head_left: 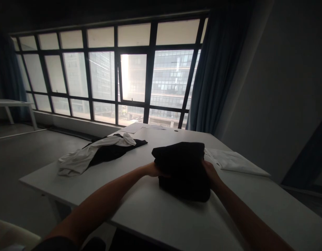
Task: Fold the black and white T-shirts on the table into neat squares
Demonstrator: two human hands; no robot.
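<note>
A folded black garment (183,169) lies on the white table (150,209) in front of me. My left hand (153,170) grips its left edge, with the fingers tucked under the cloth. On the other side, my right hand (211,173) holds the right edge, fingers partly hidden by the fabric. The garment looks slightly lifted off the table between both hands.
A loose pile of white and black clothes (98,153) lies at the table's left. A folded white garment (235,161) rests at the right. Papers (145,127) sit at the far edge. Beyond are a large window (111,76), blue curtain (215,69) and another table (9,103).
</note>
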